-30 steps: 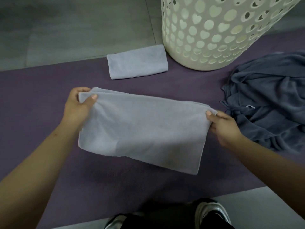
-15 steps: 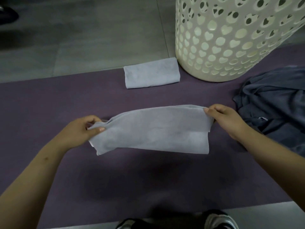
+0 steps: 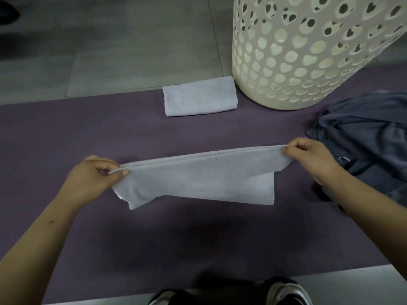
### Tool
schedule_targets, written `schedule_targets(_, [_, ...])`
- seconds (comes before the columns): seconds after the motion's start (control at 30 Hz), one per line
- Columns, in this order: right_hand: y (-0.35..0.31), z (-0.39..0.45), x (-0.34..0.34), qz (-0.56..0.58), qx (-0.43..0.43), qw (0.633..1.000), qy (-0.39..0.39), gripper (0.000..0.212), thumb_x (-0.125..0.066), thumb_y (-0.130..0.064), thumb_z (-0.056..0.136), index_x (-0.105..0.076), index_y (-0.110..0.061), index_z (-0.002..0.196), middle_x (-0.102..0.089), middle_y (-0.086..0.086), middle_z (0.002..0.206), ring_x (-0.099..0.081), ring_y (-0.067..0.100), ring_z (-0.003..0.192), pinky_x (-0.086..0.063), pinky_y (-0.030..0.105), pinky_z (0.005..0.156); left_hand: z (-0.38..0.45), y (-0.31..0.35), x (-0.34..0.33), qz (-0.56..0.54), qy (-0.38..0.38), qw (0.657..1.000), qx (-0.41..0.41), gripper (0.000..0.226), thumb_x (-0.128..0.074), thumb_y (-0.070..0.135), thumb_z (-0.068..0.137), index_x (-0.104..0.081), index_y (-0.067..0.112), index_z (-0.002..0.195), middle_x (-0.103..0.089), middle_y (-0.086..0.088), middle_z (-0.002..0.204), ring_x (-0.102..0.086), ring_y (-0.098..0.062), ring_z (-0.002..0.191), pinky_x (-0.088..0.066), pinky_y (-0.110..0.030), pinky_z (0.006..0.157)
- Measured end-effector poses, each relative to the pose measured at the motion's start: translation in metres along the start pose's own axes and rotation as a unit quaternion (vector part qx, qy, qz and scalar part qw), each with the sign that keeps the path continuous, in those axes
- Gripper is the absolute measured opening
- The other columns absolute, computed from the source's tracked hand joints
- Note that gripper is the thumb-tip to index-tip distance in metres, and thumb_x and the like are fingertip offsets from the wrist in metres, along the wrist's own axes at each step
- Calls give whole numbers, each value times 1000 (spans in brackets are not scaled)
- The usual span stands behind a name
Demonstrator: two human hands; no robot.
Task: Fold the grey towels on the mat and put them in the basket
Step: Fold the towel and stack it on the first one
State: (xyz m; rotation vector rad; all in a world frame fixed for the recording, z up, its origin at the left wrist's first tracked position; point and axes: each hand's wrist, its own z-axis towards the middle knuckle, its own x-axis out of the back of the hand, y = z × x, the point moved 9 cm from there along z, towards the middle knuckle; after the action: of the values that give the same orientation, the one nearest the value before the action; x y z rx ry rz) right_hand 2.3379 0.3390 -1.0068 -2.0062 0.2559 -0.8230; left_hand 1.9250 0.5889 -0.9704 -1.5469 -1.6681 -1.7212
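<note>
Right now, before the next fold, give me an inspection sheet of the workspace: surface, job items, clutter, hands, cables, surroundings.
Surface: purple mat on a grey tiled floor.
Job's things: light grey towel held stretched above the mat, doubled over; folded towel lying at the mat's far edge beside the basket; dark grey heap of cloth unfolded at the right.
Clutter: nothing seen.
Hands: left hand pinches the towel's left end; right hand pinches its right end.
Cables: nothing seen.
Surroundings: shoes at the near edge; dark object at far left, unclear.
</note>
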Motion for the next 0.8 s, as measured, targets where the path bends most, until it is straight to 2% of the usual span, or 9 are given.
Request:
schedule_targets(0.1, [-37,-3,16,61,59,995,45,25,-60,-3,87,-55,-14,65,-53,-2,64,-46,6,62,-39,15,61,-10,29,47,32,166,980,-105,14,-76,19,80,-67,22,71,-67,13,81,-46,13,91,-28,2,84])
schedule_targets(0.17, [-66,-8,30,97,108,986,78,25,-57,-1,87,-53,-13,66,-51,-1,63,-44,2,55,-38,10,53,-20,45,73,46,242,954,-169,15,-71,24,84,-70,11,77,-67,-3,84,-51,7,94,-33,-8,92])
schedule_targets(0.27, [-98,-12,42,28,168,980,101,22,-57,-6,88,-51,-13,68,-49,-8,62,-42,1,57,-36,11,54,-27,55,87,73,263,941,-202,37,-58,35,87,-70,1,78,-68,-12,88,-61,-17,90,-40,-23,94])
schedule_targets(0.37, [-103,-16,43,11,170,979,108,17,-55,-11,91,-51,-5,75,-47,-2,66,-40,4,59,-34,15,55,-38,58,85,15,275,941,-195,34,-55,32,86,-67,1,77,-66,-9,89,-56,4,97,-41,-19,96])
schedule_targets(0.47, [-103,-28,45,-2,176,978,110,19,-54,-13,92,-49,-8,75,-48,5,70,-41,9,63,-34,16,55,-48,51,83,-63,252,948,-181,28,-55,30,82,-59,6,67,-60,-10,80,-59,-7,84,-47,-28,81])
schedule_targets(0.57, [-100,-33,45,-1,168,983,76,21,-57,-19,86,-48,-19,67,-48,-5,66,-41,7,64,-34,17,56,-50,36,76,-146,180,962,-143,29,-55,23,76,-46,4,56,-52,-15,66,-50,-23,65,-38,-36,61])
schedule_targets(0.63, [-97,-35,39,-6,149,987,55,18,-55,-25,79,-48,-18,64,-45,-5,64,-38,6,60,-32,19,55,-48,28,66,-212,125,963,-113,29,-54,11,73,-37,1,51,-43,-18,57,-39,-33,56,-27,-41,50])
schedule_targets(0.73, [-82,-28,28,-4,110,993,38,24,-58,-15,84,-46,-9,65,-36,-4,56,-30,3,49,-26,17,45,-39,8,47,-291,41,956,-21,31,-55,8,69,-35,9,46,-34,-12,50,-30,-22,45,-17,-34,45])
schedule_targets(0.8, [-61,-16,16,-27,68,997,21,23,-56,-10,86,-47,-11,65,-36,-6,54,-31,3,48,-28,21,46,-30,-6,23,-261,-34,964,33,36,-63,11,76,-42,14,47,-34,-5,51,-31,-14,46,-20,-27,45])
